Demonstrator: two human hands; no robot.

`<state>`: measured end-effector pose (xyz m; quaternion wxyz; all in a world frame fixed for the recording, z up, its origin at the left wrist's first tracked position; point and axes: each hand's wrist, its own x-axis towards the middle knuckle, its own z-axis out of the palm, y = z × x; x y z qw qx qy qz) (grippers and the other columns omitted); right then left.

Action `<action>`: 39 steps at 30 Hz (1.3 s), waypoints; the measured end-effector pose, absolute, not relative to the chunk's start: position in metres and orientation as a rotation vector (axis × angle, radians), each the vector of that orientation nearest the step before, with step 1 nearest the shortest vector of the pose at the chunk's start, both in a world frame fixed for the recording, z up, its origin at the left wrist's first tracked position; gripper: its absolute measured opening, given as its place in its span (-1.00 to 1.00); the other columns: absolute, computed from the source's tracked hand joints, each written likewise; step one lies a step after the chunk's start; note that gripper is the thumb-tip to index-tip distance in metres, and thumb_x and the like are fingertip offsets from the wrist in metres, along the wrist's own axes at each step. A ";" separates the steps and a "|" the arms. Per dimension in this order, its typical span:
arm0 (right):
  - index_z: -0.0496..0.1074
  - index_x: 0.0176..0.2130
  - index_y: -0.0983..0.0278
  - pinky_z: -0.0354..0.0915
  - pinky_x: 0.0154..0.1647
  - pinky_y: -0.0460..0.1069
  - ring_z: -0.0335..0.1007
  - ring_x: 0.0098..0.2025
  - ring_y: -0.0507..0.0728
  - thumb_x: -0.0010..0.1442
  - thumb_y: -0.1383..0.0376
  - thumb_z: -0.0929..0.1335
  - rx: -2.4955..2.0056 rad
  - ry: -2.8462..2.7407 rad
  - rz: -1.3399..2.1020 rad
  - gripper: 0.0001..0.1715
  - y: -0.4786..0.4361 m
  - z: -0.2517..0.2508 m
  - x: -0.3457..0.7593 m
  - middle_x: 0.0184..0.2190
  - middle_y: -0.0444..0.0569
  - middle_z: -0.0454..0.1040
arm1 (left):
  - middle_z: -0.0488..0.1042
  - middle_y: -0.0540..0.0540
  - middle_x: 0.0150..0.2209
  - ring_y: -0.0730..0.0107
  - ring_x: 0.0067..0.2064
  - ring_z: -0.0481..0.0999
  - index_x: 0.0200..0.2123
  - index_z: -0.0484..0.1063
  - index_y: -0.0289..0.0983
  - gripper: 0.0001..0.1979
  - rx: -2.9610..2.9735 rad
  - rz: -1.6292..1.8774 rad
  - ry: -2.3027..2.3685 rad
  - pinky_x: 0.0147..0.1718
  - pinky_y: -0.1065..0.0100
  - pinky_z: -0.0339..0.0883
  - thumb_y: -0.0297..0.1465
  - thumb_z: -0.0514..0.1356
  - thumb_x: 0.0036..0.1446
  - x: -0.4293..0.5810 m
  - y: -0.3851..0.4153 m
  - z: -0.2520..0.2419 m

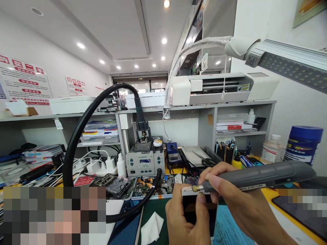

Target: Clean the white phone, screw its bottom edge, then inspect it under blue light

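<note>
slim grey matte screwdriver (pixel 258 177) in right hand (pixel 230 194), tip at flat phone (pixel 198 209) edge

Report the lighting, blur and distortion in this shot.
Head view: bright, even light from ceiling spots, which blow out to glare; wide-angle stretch swells the LED lamp at the right edge; right hand, grey tool and phone are sharp; pixelated blocks mask both lower corners.
</note>
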<state>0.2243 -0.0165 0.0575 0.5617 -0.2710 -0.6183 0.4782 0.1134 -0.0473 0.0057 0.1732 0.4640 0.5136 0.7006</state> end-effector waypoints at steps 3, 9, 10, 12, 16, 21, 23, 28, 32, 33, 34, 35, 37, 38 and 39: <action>0.50 -0.40 0.16 0.25 -0.38 -0.07 0.26 -0.49 -0.01 0.15 0.01 0.48 -0.654 -1.445 1.121 -0.70 -0.017 0.057 0.224 -0.33 -0.16 0.55 | 0.46 -0.10 -0.43 0.29 -0.40 0.51 -0.31 0.48 -0.23 -0.65 1.319 1.994 1.448 -0.39 0.36 0.37 -0.06 0.15 0.19 0.114 -0.047 0.006; 0.50 -0.41 0.17 0.25 -0.40 -0.07 0.26 -0.49 0.00 0.15 0.01 0.48 -0.647 -1.437 1.130 -0.69 -0.015 0.056 0.224 -0.36 -0.15 0.55 | 0.47 -0.11 -0.43 0.29 -0.40 0.50 -0.32 0.49 -0.22 -0.65 1.318 1.992 1.458 -0.40 0.38 0.37 -0.06 0.15 0.18 0.114 -0.047 0.005; 0.50 -0.41 0.17 0.25 -0.40 -0.07 0.26 -0.49 0.00 0.15 0.01 0.48 -0.647 -1.434 1.131 -0.69 -0.015 0.056 0.224 -0.35 -0.15 0.55 | 0.48 -0.11 -0.42 0.29 -0.40 0.51 -0.32 0.49 -0.23 -0.65 1.314 1.993 1.466 -0.40 0.38 0.37 -0.05 0.15 0.18 0.114 -0.047 0.005; 0.50 -0.41 0.17 0.25 -0.41 -0.07 0.26 -0.50 0.00 0.14 0.01 0.49 -0.654 -1.429 1.143 -0.69 -0.014 0.057 0.224 -0.35 -0.15 0.55 | 0.47 -0.11 -0.42 0.30 -0.41 0.50 -0.31 0.49 -0.24 -0.63 1.309 1.991 1.472 -0.40 0.38 0.38 -0.04 0.15 0.17 0.114 -0.047 0.005; 0.50 -0.41 0.17 0.28 -0.39 -0.10 0.27 -0.48 0.00 0.12 0.01 0.50 -0.668 -1.399 1.141 -0.69 -0.015 0.056 0.224 -0.42 -0.16 0.53 | 0.49 -0.12 -0.40 0.28 -0.39 0.54 -0.27 0.50 -0.25 -0.63 1.303 1.984 1.424 -0.38 0.37 0.39 -0.06 0.15 0.18 0.114 -0.047 0.006; 0.52 -0.40 0.17 0.28 -0.41 -0.12 0.28 -0.50 -0.01 0.13 0.02 0.49 -0.648 -1.419 1.136 -0.70 -0.011 0.055 0.226 -0.43 -0.15 0.53 | 0.50 -0.13 -0.39 0.27 -0.38 0.55 -0.22 0.51 -0.27 -0.61 1.307 1.981 1.438 -0.37 0.37 0.38 -0.05 0.15 0.18 0.114 -0.047 0.005; 0.52 -0.39 0.17 0.28 -0.42 -0.12 0.28 -0.50 -0.01 0.14 0.02 0.49 -0.642 -1.435 1.135 -0.71 -0.010 0.055 0.227 -0.41 -0.15 0.54 | 0.50 -0.12 -0.40 0.28 -0.39 0.54 -0.24 0.51 -0.26 -0.62 1.315 1.986 1.450 -0.39 0.38 0.38 -0.06 0.15 0.18 0.114 -0.047 0.004; 0.50 -0.40 0.17 0.28 -0.41 -0.12 0.28 -0.49 -0.02 0.13 0.01 0.50 -0.651 -1.423 1.132 -0.69 -0.010 0.053 0.226 -0.36 -0.15 0.55 | 0.49 -0.09 -0.43 0.30 -0.42 0.52 -0.29 0.49 -0.24 -0.64 1.308 2.001 1.449 -0.42 0.38 0.36 -0.05 0.16 0.18 0.115 -0.046 0.003; 0.51 -0.40 0.17 0.27 -0.41 -0.11 0.27 -0.50 -0.01 0.14 0.01 0.49 -0.657 -1.438 1.131 -0.69 -0.012 0.053 0.225 -0.36 -0.15 0.55 | 0.46 -0.09 -0.43 0.30 -0.41 0.52 -0.31 0.48 -0.24 -0.62 1.318 1.988 1.453 -0.39 0.37 0.36 -0.04 0.12 0.20 0.115 -0.047 0.004; 0.51 -0.40 0.17 0.26 -0.41 -0.10 0.26 -0.50 -0.01 0.14 0.00 0.49 -0.658 -1.437 1.134 -0.69 -0.012 0.053 0.225 -0.36 -0.15 0.55 | 0.46 -0.09 -0.43 0.30 -0.41 0.52 -0.31 0.48 -0.24 -0.62 1.321 1.990 1.453 -0.39 0.37 0.36 -0.04 0.12 0.20 0.115 -0.046 0.004; 0.51 -0.40 0.17 0.26 -0.42 -0.10 0.26 -0.50 -0.02 0.14 0.00 0.49 -0.660 -1.435 1.135 -0.68 -0.012 0.054 0.225 -0.36 -0.15 0.55 | 0.46 -0.09 -0.43 0.29 -0.41 0.52 -0.31 0.48 -0.24 -0.62 1.324 1.993 1.452 -0.39 0.36 0.36 -0.04 0.12 0.20 0.115 -0.046 0.004; 0.51 -0.40 0.17 0.26 -0.42 -0.10 0.26 -0.50 -0.02 0.13 0.00 0.49 -0.660 -1.434 1.134 -0.68 -0.012 0.054 0.225 -0.35 -0.15 0.55 | 0.46 -0.09 -0.43 0.29 -0.41 0.51 -0.31 0.48 -0.24 -0.62 1.326 1.996 1.454 -0.40 0.36 0.35 -0.04 0.12 0.20 0.115 -0.046 0.003; 0.51 -0.40 0.18 0.26 -0.42 -0.10 0.27 -0.50 -0.01 0.13 0.00 0.49 -0.654 -1.439 1.139 -0.68 -0.011 0.055 0.225 -0.36 -0.15 0.54 | 0.45 -0.09 -0.44 0.30 -0.42 0.50 -0.32 0.48 -0.24 -0.62 1.330 2.002 1.462 -0.41 0.36 0.35 -0.04 0.12 0.20 0.116 -0.046 0.003; 0.51 -0.40 0.18 0.26 -0.42 -0.10 0.27 -0.50 -0.01 0.13 0.00 0.49 -0.650 -1.444 1.142 -0.68 -0.011 0.055 0.225 -0.36 -0.15 0.54 | 0.45 -0.09 -0.45 0.30 -0.43 0.50 -0.32 0.48 -0.23 -0.62 1.332 2.006 1.470 -0.42 0.36 0.35 -0.04 0.12 0.20 0.116 -0.045 0.002; 0.51 -0.40 0.18 0.26 -0.42 -0.11 0.27 -0.49 -0.01 0.13 0.00 0.49 -0.650 -1.444 1.146 -0.68 -0.011 0.055 0.225 -0.36 -0.15 0.54 | 0.45 -0.09 -0.45 0.31 -0.43 0.50 -0.32 0.48 -0.23 -0.62 1.332 2.013 1.475 -0.42 0.37 0.35 -0.04 0.12 0.20 0.116 -0.045 0.002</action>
